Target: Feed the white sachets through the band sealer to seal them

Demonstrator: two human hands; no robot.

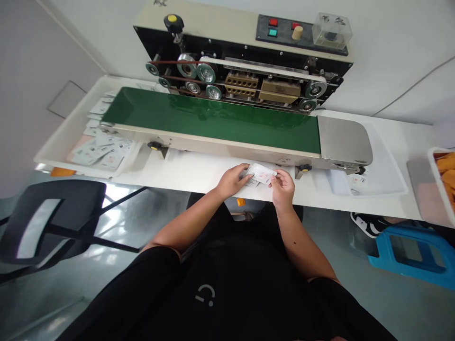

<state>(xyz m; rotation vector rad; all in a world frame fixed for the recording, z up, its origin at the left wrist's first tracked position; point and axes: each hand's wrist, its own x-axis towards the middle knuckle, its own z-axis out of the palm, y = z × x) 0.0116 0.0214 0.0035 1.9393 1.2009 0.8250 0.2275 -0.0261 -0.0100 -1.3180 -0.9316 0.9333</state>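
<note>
Both hands hold a small white printed packet (261, 173) just above the white table's (192, 173) front edge. My left hand (232, 180) pinches its left end, fingers curled. My right hand (283, 185) grips its right end. Right behind them runs the green conveyor belt (213, 118) of a band sealing machine (245, 52), with pulleys and brass blocks above the belt.
A white tray (74, 137) at the belt's left end holds several white packets (101, 151). A clear tray (377, 182) sits under the steel end plate on the right. A bin with orange items (446, 177) stands far right. A black chair (50, 222) and a blue stool (415, 251) stand on the floor.
</note>
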